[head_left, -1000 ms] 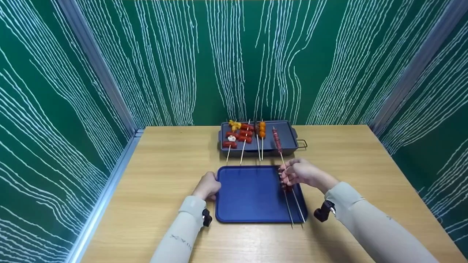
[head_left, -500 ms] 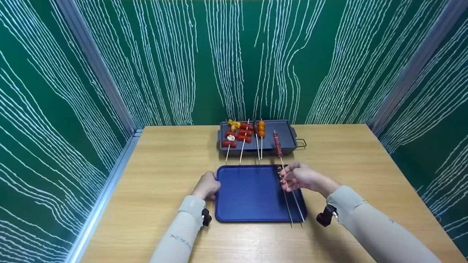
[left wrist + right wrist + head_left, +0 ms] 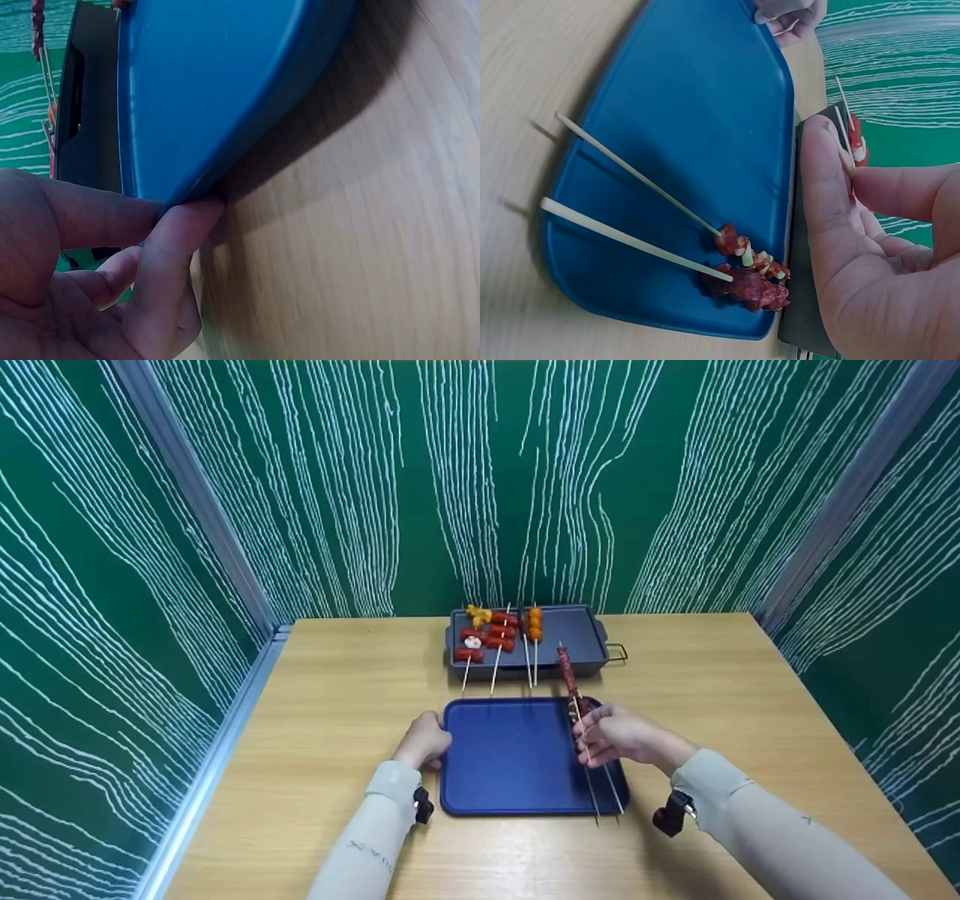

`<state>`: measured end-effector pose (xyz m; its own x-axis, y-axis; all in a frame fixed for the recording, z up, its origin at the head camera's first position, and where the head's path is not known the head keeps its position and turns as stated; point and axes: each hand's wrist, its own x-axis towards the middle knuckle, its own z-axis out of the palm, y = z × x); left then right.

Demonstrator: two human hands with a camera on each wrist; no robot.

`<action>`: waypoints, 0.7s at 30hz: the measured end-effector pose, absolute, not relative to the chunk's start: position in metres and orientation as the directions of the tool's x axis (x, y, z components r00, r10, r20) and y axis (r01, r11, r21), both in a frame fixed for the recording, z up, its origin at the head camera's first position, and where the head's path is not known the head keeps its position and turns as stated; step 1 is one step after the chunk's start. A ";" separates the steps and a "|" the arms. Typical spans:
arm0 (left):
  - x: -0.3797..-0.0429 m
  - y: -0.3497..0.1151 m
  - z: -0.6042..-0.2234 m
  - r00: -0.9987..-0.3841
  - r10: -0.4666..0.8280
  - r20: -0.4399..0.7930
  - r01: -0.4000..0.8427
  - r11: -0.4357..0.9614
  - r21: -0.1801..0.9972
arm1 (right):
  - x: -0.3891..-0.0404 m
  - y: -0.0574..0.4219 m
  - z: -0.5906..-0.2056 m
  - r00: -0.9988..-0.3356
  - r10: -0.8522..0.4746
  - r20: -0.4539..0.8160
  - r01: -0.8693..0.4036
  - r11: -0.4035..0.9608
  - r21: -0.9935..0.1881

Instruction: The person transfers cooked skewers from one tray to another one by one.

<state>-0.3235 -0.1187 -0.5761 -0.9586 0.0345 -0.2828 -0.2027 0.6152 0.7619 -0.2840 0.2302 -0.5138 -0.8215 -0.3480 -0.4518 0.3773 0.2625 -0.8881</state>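
In the lower centre of the head view, the left hand (image 3: 424, 739) pinches the left rim of a blue rectangular tray (image 3: 510, 757), its thumb and fingers closed on the edge. Right of centre, the right hand (image 3: 621, 736) pinches the stick of a thin wooden skewer of dark red meat (image 3: 568, 671) over the tray's right side, the meat pointing toward the top of the frame. Beneath it, a skewer of chunky red meat (image 3: 754, 289) and a skewer of red and pale pieces (image 3: 759, 261) lie on the tray. Above the tray, a dark grey rectangular grill (image 3: 570, 634) on the pale wooden surface (image 3: 330, 697) bears skewered red sausages (image 3: 501, 631) and orange balls (image 3: 535, 624).
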 end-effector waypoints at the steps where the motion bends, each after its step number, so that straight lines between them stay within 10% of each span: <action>1: -0.324 -0.119 -0.576 -0.958 0.037 -0.284 -0.202 0.616 0.761 | -0.283 0.230 -0.514 -0.821 -0.348 -0.453 0.377 0.266 -0.887; 21: -0.323 -0.119 -0.577 -0.961 0.031 -0.274 -0.195 0.630 0.752 | -0.265 0.228 -0.527 -0.811 -0.340 -0.476 0.365 0.343 -0.866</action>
